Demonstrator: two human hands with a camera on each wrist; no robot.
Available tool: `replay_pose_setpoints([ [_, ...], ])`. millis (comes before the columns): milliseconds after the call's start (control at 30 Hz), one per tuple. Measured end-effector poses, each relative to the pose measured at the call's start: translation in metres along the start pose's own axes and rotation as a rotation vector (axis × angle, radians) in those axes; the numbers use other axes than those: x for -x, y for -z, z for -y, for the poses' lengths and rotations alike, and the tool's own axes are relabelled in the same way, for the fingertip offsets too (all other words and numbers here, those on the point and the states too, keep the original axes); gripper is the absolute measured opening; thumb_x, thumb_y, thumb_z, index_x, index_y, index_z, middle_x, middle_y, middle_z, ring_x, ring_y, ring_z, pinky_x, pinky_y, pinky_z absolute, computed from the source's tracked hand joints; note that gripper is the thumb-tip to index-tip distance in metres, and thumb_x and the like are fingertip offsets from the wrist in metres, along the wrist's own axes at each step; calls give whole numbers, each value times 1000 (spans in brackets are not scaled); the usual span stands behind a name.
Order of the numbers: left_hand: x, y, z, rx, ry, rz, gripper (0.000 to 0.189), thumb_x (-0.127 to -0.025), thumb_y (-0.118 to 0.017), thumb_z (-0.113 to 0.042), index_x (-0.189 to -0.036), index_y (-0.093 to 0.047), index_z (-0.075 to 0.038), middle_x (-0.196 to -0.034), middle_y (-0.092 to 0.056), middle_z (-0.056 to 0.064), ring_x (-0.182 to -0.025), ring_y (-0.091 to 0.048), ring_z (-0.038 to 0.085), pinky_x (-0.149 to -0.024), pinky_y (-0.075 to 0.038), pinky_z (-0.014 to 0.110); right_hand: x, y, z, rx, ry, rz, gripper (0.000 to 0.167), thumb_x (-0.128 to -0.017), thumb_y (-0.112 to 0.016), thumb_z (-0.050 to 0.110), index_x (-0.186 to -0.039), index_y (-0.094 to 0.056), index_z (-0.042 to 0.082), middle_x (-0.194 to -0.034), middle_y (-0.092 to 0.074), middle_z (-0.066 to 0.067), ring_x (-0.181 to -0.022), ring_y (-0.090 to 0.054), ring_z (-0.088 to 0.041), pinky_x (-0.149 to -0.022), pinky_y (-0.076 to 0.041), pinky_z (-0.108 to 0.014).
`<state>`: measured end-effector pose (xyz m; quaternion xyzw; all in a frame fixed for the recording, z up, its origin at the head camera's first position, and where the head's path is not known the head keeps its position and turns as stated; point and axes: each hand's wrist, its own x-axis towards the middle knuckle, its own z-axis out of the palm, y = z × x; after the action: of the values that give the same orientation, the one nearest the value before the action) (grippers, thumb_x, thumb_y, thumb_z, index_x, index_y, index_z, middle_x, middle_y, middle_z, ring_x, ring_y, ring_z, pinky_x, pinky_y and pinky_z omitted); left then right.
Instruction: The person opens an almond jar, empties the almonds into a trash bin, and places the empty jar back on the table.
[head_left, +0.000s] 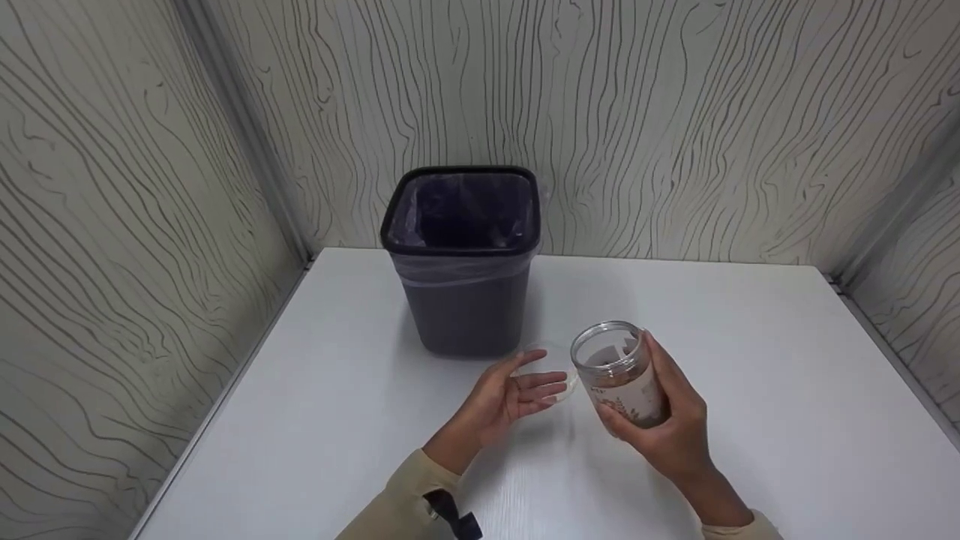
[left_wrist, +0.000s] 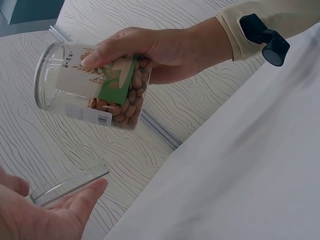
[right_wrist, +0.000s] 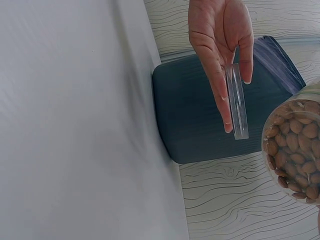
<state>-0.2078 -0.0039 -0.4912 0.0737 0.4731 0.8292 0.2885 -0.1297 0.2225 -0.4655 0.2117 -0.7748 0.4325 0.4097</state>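
The clear cylindrical jar (head_left: 622, 382), with a plant-motif label (left_wrist: 113, 86), contains almonds (right_wrist: 300, 145) and is tilted, mouth open, above the white table (head_left: 780, 390). Right hand (head_left: 671, 424): fingers and thumb clamped around its wall. Left hand (head_left: 499, 401): fingers extended, carrying the transparent lid (right_wrist: 238, 105) beside the jar.

We look into a booth-like enclosure (head_left: 112, 225), where 3 wood-grain-patterned panels (head_left: 637, 135) at 9, 12 and 3 o'clock flank a white tabletop (head_left: 300, 375), gray strips (head_left: 244, 127) lining the corners.
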Motion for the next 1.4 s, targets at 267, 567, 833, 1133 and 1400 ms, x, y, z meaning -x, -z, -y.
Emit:
replay_pose_setpoints([
  [267,-1,4,4,-1,53,13,53,-110,-39,-27,-154,-35,2,-133,-60,30,-124,-61,39,-101,-51,44,6,-1,-15,-16,7,5,107,-51,-91,-5,-147,-43,-11,-143,-54,-28,-128,-56,-12,-105,-42,-20],
  [567,0,12,11,-10,94,8,49,-111,-40,-23,-154,-35,0,-132,-61,30,-120,-63,39,-90,-58,36,6,-1,-10,-6,-14,10,107,-52,-91,-6,-148,-43,-10,-142,-55,-27,-126,-56,-10,-105,-41,-18],
  [833,1,20,17,-16,112,-3,51,-110,-41,-21,-156,-32,1,-132,-61,30,-119,-65,36,-84,-59,32,-4,-1,11,-13,-16,9,103,-53,-88,-8,-145,-43,-13,-138,-56,-32,-124,-55,-6,-104,-41,-16],
  [1133,2,24,22,-28,106,-5,52,-110,-40,-17,-156,-28,3,-134,-58,33,-124,-60,41,-90,-58,37,-3,-1,8,-15,6,15,104,-53,-89,-6,-145,-43,-13,-139,-55,-32,-126,-56,-8,-104,-42,-18],
  [1400,3,28,27,-69,116,3,49,-109,-41,-12,-155,-32,4,-131,-61,32,-120,-64,39,-85,-59,34,-5,1,12,-21,17,8,102,-52,-87,-9,-144,-43,-16,-137,-54,-35,-125,-56,-8,-104,-42,-18],
])
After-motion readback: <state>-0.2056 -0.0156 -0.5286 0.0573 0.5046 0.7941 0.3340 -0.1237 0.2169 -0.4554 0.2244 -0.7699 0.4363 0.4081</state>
